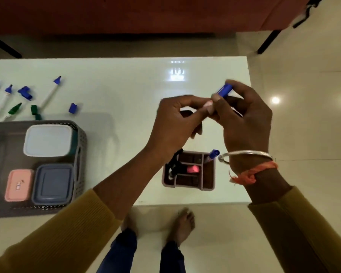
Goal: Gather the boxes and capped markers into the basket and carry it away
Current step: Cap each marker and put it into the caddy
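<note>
Above the table's right half, my left hand (pixel 177 119) and my right hand (pixel 242 115) meet on one marker. My right hand pinches its blue cap (pixel 224 90); my left hand grips the white barrel, mostly hidden by fingers. At the left, the grey basket (pixel 81 146) holds a white-lidded box (pixel 47 140), a pink box (pixel 18 185) and a blue-grey box (pixel 53 184). Behind the basket lie several uncapped markers (pixel 51 93) and loose blue caps (pixel 72 107) and green caps (pixel 34 110).
A small compartment organiser (pixel 208 187) stands near the table's front edge below my hands, with a blue-capped marker (pixel 212 155), a pink item and a dark item in it. The white table (pixel 126 85) ends at the right near my right hand. My feet are below the front edge.
</note>
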